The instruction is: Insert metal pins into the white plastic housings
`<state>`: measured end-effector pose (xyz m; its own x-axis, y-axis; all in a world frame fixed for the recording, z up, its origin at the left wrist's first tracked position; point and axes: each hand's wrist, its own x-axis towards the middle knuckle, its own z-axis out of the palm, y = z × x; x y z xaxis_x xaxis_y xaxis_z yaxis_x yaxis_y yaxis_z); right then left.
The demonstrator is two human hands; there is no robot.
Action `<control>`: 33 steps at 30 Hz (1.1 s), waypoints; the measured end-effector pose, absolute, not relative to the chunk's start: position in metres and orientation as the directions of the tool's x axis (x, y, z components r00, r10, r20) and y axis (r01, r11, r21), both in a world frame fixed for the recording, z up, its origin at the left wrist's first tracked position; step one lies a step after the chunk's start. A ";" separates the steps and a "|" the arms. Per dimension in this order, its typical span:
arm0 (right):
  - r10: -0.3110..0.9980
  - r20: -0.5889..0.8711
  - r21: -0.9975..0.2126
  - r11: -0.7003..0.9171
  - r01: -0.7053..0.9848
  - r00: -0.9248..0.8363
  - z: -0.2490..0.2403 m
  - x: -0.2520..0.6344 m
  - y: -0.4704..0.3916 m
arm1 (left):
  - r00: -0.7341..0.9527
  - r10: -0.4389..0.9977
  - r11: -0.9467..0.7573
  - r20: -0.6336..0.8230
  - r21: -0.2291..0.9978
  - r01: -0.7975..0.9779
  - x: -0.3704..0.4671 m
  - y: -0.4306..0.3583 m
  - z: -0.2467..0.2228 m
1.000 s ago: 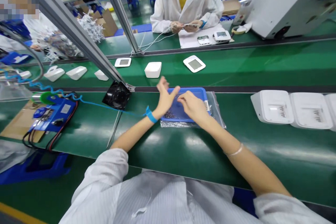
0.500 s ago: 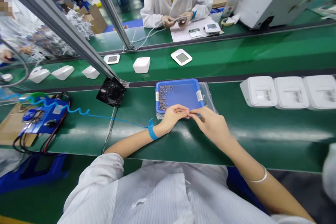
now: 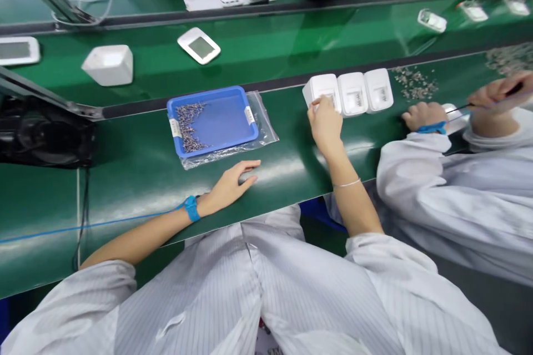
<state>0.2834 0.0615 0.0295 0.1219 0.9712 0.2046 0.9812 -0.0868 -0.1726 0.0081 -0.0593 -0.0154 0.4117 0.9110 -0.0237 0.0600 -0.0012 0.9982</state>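
Observation:
My left hand point(image 3: 230, 186) rests low over the green bench with its thumb and fingers apart, holding nothing. In front of it lies a blue tray point(image 3: 227, 141) with many small metal screws point(image 3: 189, 122) heaped along its left side. My right hand point(image 3: 326, 123) reaches over the nearest of three white plastic housings point(image 3: 312, 89), fingertips pinched and pointing down into it. Whatever those fingers hold is too small or hidden to make out. Small metal parts show inside the other two housings, the middle one point(image 3: 345, 80) and the right one point(image 3: 385, 80).
A clear plastic bag point(image 3: 268, 125) lies under the tray. To the right, a co-worker's hands point(image 3: 425, 116) work beside scattered small parts point(image 3: 416, 83). A black fan point(image 3: 41, 133) stands at left. White units, including a screened one point(image 3: 200, 45), sit on the green belt beyond.
My hands, which were together at the tray's front edge, have parted. The right has moved over to the nearest white housing; the left has opened. The view has turned right.

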 end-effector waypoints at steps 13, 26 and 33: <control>0.903 -0.282 -0.789 -0.026 0.613 -0.325 0.050 0.189 -0.115 | 0.707 0.676 -0.616 0.208 0.686 0.387 0.000 -0.062 -0.026; 0.949 -0.192 -0.347 0.172 0.922 -0.249 0.034 0.193 -0.076 | 0.568 0.812 -0.028 -0.138 0.961 0.274 0.003 -0.033 -0.014; 0.952 -0.161 -0.318 0.201 0.926 -0.262 0.030 0.185 -0.087 | 0.611 0.788 -0.077 -0.078 0.971 0.225 0.003 -0.039 -0.011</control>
<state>0.1849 -0.0872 0.0297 -0.2618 0.9516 -0.1610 0.9264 0.2010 -0.3183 0.0032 -0.0385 -0.0114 0.6106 0.7880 -0.0785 0.2245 -0.0773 0.9714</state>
